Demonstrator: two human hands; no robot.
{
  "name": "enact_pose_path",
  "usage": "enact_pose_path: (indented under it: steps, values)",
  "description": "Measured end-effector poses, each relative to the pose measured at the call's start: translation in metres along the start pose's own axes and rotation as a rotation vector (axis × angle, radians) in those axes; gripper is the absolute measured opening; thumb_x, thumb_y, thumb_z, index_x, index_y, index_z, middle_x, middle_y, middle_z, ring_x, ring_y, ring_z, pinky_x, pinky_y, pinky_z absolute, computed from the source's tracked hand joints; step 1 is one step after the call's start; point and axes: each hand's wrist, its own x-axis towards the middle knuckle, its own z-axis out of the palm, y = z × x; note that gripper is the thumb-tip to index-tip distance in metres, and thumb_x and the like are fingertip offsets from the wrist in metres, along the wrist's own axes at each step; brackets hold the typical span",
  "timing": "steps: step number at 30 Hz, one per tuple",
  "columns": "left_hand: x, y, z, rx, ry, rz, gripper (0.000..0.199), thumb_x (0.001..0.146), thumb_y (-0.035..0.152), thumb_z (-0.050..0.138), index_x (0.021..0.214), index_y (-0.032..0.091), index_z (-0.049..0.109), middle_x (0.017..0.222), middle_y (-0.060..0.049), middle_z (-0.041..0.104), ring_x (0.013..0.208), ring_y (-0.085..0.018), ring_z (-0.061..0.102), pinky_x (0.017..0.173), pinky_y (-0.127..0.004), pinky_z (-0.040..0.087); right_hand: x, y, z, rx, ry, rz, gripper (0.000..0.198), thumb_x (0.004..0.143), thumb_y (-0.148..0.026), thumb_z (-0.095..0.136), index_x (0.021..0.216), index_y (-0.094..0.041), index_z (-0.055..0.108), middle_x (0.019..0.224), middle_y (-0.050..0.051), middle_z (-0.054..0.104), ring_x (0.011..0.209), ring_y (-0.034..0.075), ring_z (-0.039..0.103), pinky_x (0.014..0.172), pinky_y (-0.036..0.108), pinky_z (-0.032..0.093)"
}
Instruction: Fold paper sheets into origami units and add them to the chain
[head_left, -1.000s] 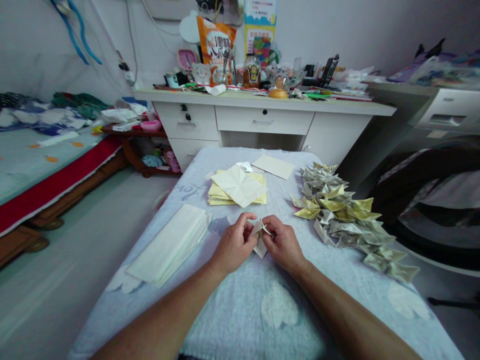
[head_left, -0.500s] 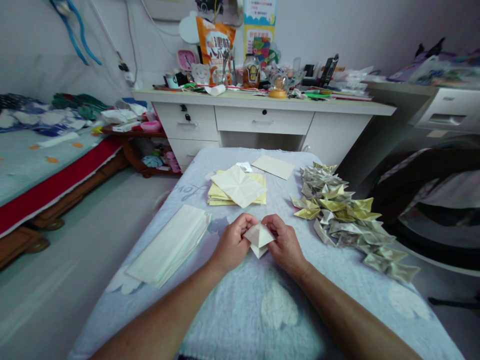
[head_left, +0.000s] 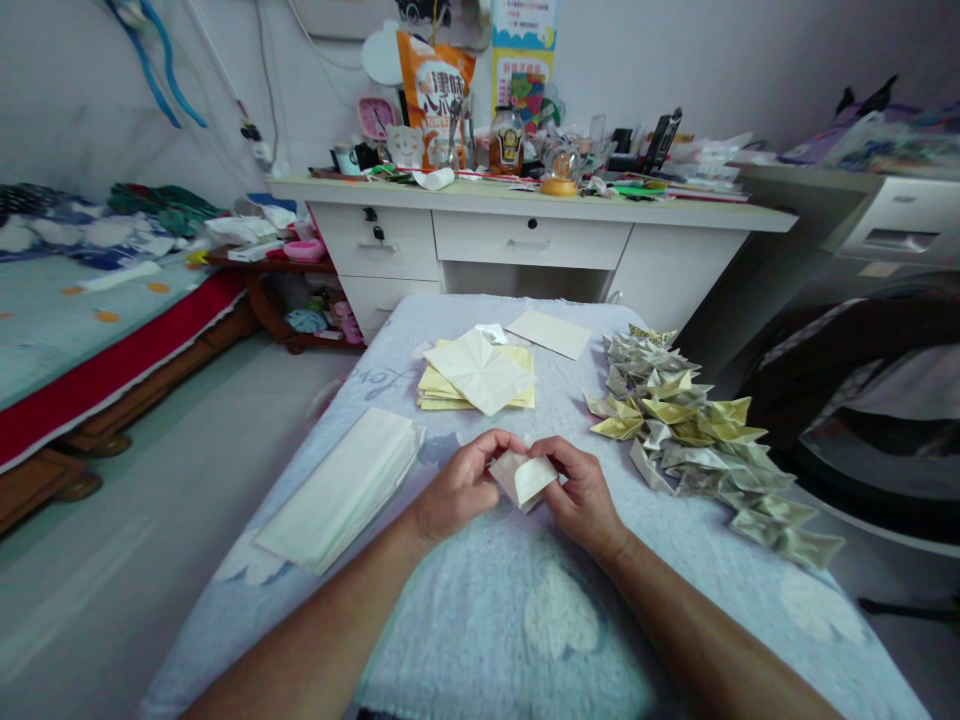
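Observation:
Between my hands, just above the cloth-covered table (head_left: pixel 465 640), is a small piece of folded white paper (head_left: pixel 523 482). My left hand (head_left: pixel 466 482) pinches its left edge, thumb at the front. On the other side, my right hand (head_left: pixel 583 490) grips the right edge with curled fingers. One flap of the paper bends up in a curve facing me. Beyond my hands lies a creased white square sheet (head_left: pixel 480 370) on a stack of yellow paper (head_left: pixel 442 400). To the left rests a thick pile of long white paper (head_left: pixel 341 490).
Folded silver and gold paper pieces (head_left: pixel 690 430) are heaped along the table's right side. A flat cream card (head_left: pixel 549 333) lies at the far end. A cluttered white desk (head_left: pixel 525 240) stands behind, a bed (head_left: pixel 112 340) at left, a washing machine (head_left: pixel 885 330) at right.
The folded paper has gone from a pointed, pyramid-like shape to one with a flap curled over at the right. Both hands keep hold of it, with fingers slightly shifted.

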Motion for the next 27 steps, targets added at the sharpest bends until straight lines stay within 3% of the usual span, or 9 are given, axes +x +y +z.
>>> enact_pose_path:
  steps: [2,7,13,18,22,27]
  values:
    - [-0.001,0.002,-0.002,-0.111,-0.022,0.011,0.047,0.066,0.026,0.061,0.112,0.019,0.05,0.096,-0.004,0.057,0.085,-0.017,0.054,0.072,-0.027,0.044,0.0,0.0,0.0,-0.006,-0.001,-0.009,0.023,0.073,-0.007,0.047,0.089,-0.02,0.058,0.073,-0.001,0.059,0.061,0.012,0.052,0.059,0.022,0.041]
    - [0.005,-0.004,-0.001,-0.212,0.159,-0.128,0.041,0.08,0.041,0.059,0.113,0.018,0.05,0.091,-0.004,0.058,0.074,-0.014,0.055,0.064,-0.024,0.041,0.0,-0.004,-0.001,-0.021,-0.054,-0.047,0.021,0.072,-0.008,0.047,0.084,-0.02,0.058,0.071,-0.002,0.058,0.062,0.012,0.053,0.061,0.022,0.041]
    - [0.009,-0.011,0.001,-0.066,0.223,-0.208,0.03,0.076,0.043,0.065,0.076,0.015,0.055,0.062,0.004,0.049,0.053,-0.007,0.041,0.052,-0.019,0.031,0.002,-0.009,0.0,-0.02,-0.128,-0.079,0.018,0.074,-0.009,0.047,0.083,-0.02,0.057,0.074,-0.001,0.059,0.064,0.012,0.054,0.062,0.023,0.041]
    - [0.008,-0.009,-0.002,-0.072,0.267,-0.199,0.027,0.075,0.039,0.065,0.071,0.015,0.053,0.058,0.005,0.049,0.051,-0.007,0.042,0.05,-0.019,0.03,0.001,-0.009,0.001,0.021,-0.195,-0.096,0.031,0.072,-0.009,0.05,0.1,-0.022,0.058,0.085,0.001,0.061,0.074,0.014,0.056,0.069,0.025,0.044]
    - [0.007,-0.006,-0.003,-0.124,0.268,-0.194,0.027,0.076,0.039,0.064,0.075,0.016,0.052,0.06,0.004,0.053,0.052,-0.007,0.045,0.051,-0.019,0.034,0.0,-0.007,-0.001,0.181,-0.19,0.032,0.045,0.073,-0.014,0.05,0.117,-0.022,0.05,0.095,0.003,0.058,0.077,0.015,0.055,0.067,0.026,0.046]
    - [0.007,-0.004,-0.002,-0.083,0.297,-0.165,0.029,0.074,0.041,0.066,0.074,0.015,0.052,0.059,0.005,0.053,0.051,-0.007,0.044,0.051,-0.019,0.033,0.002,-0.003,-0.006,0.432,-0.179,0.217,0.03,0.082,-0.028,0.048,0.11,-0.021,0.053,0.084,0.001,0.054,0.065,0.013,0.05,0.052,0.022,0.042]
